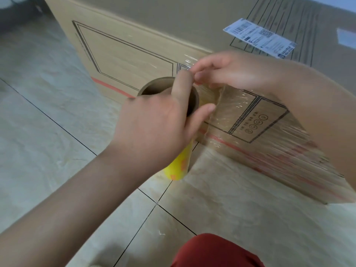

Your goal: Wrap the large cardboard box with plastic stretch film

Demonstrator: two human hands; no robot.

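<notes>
A large cardboard box [134, 45] with black printed frames and a red line near its base stands on the tiled floor. Clear stretch film [250, 120] covers the lower right part of its side. The film roll [179, 166] stands upright beside the box, with a brown cardboard core and a yellow patterned lower part. My left hand [154, 130] grips the roll's top, one finger over the core rim. Just above the roll, my right hand [237, 70] pinches the film's edge against the box.
Beige marble-look floor tiles [48, 132] with dark grout lines lie around the box. A white shipping label [260, 39] is stuck on the box's top. My knee in red cloth [213, 251] shows at the bottom edge.
</notes>
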